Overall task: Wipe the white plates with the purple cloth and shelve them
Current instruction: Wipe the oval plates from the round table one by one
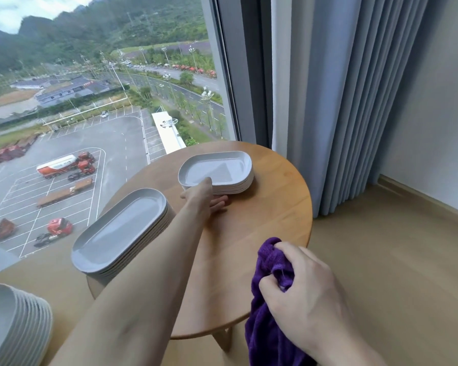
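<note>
Plates are what this job is about, and most of it looks left to do. Three stacks of white plates show. One stack (218, 171) sits near the far edge of the round wooden desk (275, 207). A second stack (119, 231) of long oval plates sits at the left edge. A third stack (13, 326) sits off the desk, low in the left corner of the view, on something I cannot make out.

The left hand (205, 196) reaches to the far stack, thumb on the top plate's rim and fingers (218, 203) under the near side, so it is gripping a plate to lift. The right hand (299, 283) is closed tight on the purple cloth (269, 313), which hangs past the near edge of the desk.

No shelf is in view, and I cannot tell which plates are wiped. I think wiping this plate comes next
</note>
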Demonstrator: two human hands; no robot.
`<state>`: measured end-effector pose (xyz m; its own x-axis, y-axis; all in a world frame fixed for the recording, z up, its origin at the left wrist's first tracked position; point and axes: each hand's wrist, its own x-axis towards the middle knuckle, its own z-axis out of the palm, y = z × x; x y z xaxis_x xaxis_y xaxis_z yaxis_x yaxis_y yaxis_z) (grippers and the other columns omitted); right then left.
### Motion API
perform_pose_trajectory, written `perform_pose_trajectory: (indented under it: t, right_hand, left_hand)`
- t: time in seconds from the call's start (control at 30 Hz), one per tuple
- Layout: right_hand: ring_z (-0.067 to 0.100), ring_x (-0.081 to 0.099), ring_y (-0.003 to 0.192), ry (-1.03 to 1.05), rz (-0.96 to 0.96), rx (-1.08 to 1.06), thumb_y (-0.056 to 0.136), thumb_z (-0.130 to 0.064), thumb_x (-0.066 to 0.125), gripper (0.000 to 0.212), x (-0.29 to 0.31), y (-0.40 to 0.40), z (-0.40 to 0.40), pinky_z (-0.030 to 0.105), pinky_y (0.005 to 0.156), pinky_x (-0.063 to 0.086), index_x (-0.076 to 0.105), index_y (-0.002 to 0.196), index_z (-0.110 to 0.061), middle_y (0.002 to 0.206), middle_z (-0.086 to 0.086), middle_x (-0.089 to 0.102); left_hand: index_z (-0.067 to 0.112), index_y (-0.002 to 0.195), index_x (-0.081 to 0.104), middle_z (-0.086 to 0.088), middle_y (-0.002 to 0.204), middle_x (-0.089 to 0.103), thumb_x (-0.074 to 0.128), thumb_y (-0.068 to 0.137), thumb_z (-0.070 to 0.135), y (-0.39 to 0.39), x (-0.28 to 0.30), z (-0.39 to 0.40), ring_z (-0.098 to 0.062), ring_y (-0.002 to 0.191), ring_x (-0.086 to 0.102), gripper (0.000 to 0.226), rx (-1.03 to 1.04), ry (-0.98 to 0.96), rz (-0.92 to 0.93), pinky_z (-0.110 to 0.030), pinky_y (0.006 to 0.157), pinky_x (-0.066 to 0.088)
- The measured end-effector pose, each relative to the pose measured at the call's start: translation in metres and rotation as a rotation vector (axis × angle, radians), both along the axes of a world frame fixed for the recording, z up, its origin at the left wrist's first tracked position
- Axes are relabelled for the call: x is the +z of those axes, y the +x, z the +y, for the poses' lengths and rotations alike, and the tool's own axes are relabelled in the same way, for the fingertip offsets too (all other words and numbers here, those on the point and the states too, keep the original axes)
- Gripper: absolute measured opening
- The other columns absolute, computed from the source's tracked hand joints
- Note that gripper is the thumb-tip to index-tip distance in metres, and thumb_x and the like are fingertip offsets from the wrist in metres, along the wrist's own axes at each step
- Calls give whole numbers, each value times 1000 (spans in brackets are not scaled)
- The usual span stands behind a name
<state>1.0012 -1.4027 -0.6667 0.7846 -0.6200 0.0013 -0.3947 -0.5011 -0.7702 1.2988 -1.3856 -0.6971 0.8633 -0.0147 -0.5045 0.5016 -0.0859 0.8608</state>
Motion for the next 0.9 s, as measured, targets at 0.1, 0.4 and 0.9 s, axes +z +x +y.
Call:
perform_pose_trajectory:
  t: [0.1, 0.4, 0.9]
  right_hand:
    - [5, 56, 87, -12, 1, 3, 83, -37, 60, 20, 2, 0, 4, 30, 77, 51, 55, 101, -32, 96, -17, 57]
    - [8, 56, 82, -43, 36, 45, 84, -40, 58, 9, 1, -4, 7, 33, 72, 50, 54, 91, -35, 92, -14, 58]
    - [19, 56, 78, -20, 49, 53, 84, -38, 57, 16, 2, -9, -6, 33, 63, 40, 45, 77, -30, 89, -8, 57]
  left_hand:
    - [14, 125, 25, -13, 93, 60, 58, 97, 23, -29, -2, 14, -25, 57, 73, 44, -5, 13, 22, -31, 46, 59]
    - [14, 121, 25, -21, 90, 68, 58, 97, 22, -144, -5, 33, -23, 43, 69, 41, -30, -30, 41, -27, 38, 52]
    - [8, 142, 43, -10, 138, 50, 72, 89, 48, -156, -9, 99, -29, 122, 54, 72, -68, 450, -356, -40, 99, 49]
